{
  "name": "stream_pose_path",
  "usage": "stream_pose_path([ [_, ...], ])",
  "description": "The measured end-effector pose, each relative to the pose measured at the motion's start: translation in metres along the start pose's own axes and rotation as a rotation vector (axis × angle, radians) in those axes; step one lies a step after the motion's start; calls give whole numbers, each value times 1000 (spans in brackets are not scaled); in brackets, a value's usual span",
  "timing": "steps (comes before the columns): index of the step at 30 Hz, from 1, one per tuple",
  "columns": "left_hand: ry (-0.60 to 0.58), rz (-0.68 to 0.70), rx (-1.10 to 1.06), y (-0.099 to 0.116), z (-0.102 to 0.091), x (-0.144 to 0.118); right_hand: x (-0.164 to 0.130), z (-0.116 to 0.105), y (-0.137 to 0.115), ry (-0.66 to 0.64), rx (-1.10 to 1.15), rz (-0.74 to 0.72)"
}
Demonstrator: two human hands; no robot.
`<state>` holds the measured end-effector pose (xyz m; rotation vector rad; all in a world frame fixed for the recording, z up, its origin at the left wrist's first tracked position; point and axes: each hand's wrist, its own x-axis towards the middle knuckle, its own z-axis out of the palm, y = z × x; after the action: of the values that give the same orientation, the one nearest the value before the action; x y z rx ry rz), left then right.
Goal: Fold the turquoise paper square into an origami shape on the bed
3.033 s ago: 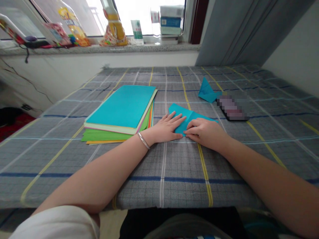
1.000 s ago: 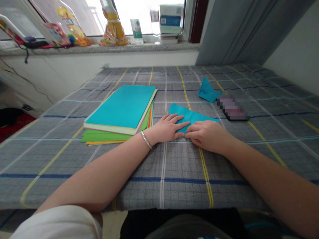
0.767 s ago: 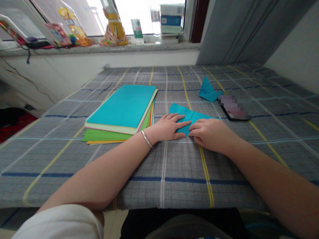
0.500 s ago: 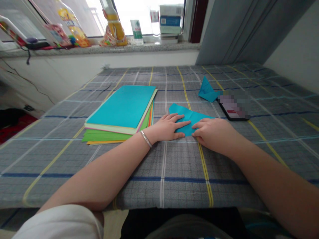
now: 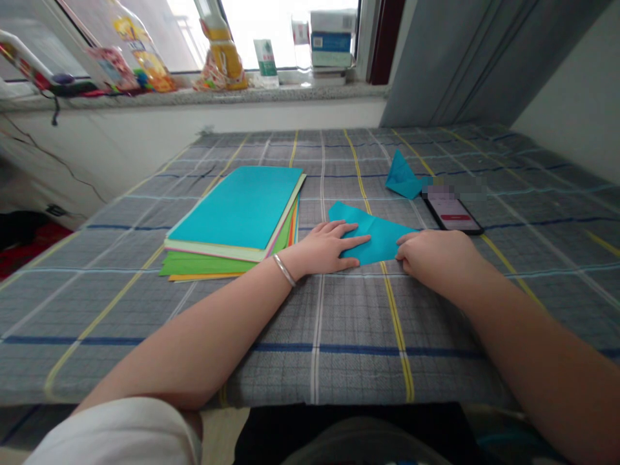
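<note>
A folded sheet of blue paper (image 5: 380, 234) lies flat on the cloth, wide at its left end and narrowing to the right. My left hand (image 5: 332, 247) rests on its left part, palm down with the fingers spread. At the narrow right end, my right hand (image 5: 433, 258) is closed, its curled fingertips pressing on the paper's lower edge. The paper's right tip is hidden under that hand. A folded blue paper shape (image 5: 403, 177) with a raised point sits farther back, beside the phone (image 5: 453, 215).
A stack of coloured paper (image 5: 242, 205), blue on top, lies left of my hands. Gray plaid cloth (image 5: 290, 316) covers the table. Bottles, boxes and packets line the windowsill (image 5: 290, 92) behind. A gray curtain (image 5: 450, 58) hangs at the back right.
My right hand has slid to the right along the lower edge of the folded paper, out to its narrow end. My left hand has stayed in place. The phone has shifted very slightly.
</note>
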<state>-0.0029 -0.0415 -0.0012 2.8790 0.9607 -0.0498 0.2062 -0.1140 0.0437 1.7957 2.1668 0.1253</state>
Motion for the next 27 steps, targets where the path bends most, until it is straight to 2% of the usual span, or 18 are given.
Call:
stream_pose_path([
  [4,5,8,4,0,0,0,0,-2,5,-75,4,66],
  [9,28,22,3,-2,2,0,-1,2,12,-20,41,84],
  [17,26,37,2,-2,1,-1,0,16,26,91,75,14],
  [23,-12,22,-19,-2,-1,-2,0,17,24,46,86,172],
  [27,-28,12,-42,-3,-1,-2,3,23,32,96,61,179],
])
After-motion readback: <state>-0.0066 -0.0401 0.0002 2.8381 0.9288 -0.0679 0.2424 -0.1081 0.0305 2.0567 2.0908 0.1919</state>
